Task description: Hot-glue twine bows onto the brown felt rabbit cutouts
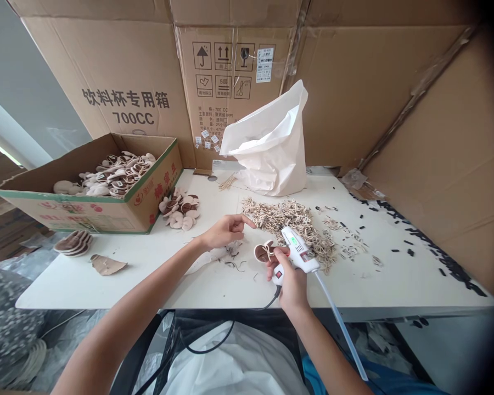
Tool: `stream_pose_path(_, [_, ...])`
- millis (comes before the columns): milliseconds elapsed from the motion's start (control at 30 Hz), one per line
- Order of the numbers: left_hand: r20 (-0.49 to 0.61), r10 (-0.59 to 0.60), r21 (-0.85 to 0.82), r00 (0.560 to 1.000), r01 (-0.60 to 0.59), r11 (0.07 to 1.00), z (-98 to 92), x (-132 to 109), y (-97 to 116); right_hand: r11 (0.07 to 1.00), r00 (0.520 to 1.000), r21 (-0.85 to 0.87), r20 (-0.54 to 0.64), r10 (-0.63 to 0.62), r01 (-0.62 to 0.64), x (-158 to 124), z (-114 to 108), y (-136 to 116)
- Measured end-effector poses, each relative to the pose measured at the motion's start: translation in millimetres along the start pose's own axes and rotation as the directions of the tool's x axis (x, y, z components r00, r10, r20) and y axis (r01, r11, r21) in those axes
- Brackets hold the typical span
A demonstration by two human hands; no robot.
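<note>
My right hand [292, 280] is wrapped round a white hot glue gun [298, 249], and a clear glue stick [341, 323] sticks out of its back end. In that same hand, a small brown and cream shoe [260, 253] with a cord bow is held between the fingers, beside the gun. My left hand [226, 231] is over the table with its index finger stretched out and the other fingers loosely curled, nothing seen in it. The fingertip is at the left edge of a heap of small beige cord bows [292, 216].
A cardboard box [90, 214] full of small shoes stands left. Near it lie a shoe pile [180, 208], stacked soles [74, 243] and a cardboard scrap [107, 265]. Behind the bows leans a white bag [280, 159]. Black bits [411, 252] lie along the right; cardboard walls the back.
</note>
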State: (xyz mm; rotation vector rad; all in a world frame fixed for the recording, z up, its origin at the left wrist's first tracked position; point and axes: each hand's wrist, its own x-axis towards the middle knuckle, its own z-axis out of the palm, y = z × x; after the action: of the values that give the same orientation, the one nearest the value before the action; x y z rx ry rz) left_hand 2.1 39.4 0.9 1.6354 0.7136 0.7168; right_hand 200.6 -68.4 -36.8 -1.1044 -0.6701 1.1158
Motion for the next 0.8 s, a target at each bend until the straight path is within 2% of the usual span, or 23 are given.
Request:
stream_pose_path(133, [-0.057,-0.018,0.013,0.998,0.019,1.000,-0.5,0.0,0.0,1.000,1.000,-0.013,-0.009,-0.006,0.005,0.9,-0.5,0.8])
stream_pose_path(267, [-0.042,-0.038,-0.009,0.998,0.038,0.999,-3.9,-0.7,4.0,1.000,1.000,-0.011,-0.004,-0.007,0.006,1.8,-1.3,1.9])
stream_pose_path(400, [-0.059,0.025,-0.015,0.998,-0.026,1.000,-8.2,0.4,6.0,1.000,1.000,-0.013,0.001,-0.011,0.011,2.0,-1.7,2.3])
stream_pose_path(567, [-0.184,0.039,0.000,0.982,-0.039,0.999,-7.2,3.1,3.3,1.000,1.000,-0.009,-0.005,-0.001,0.001,1.0,-0.9,0.6])
stream_pose_path(633, [-0.260,0.030,0.054,0.965,-0.017,0.998,-5.7,3.6,2.1,1.000,1.000,-0.006,-0.005,0.002,-0.002,0.4,-0.5,0.0])
stream_pose_path(700, [-0.290,0.050,0.168,0.956,-0.001,0.986,-4.8,3.1,1.2,1.000,1.000,-0.002,-0.005,0.004,-0.004,0.1,-0.3,-0.1])
stream_pose_path(733, [-0.273,0.085,0.259,0.958,-0.012,0.966,-4.7,2.3,0.8,1.000,1.000,-0.001,-0.006,0.005,-0.005,0.0,-0.4,0.1])
stream_pose_path(800, [-0.167,0.181,0.482,0.969,-0.080,0.873,-4.9,0.3,-0.1,1.000,1.000,0.001,-0.009,0.010,-0.010,0.3,-0.8,0.9])
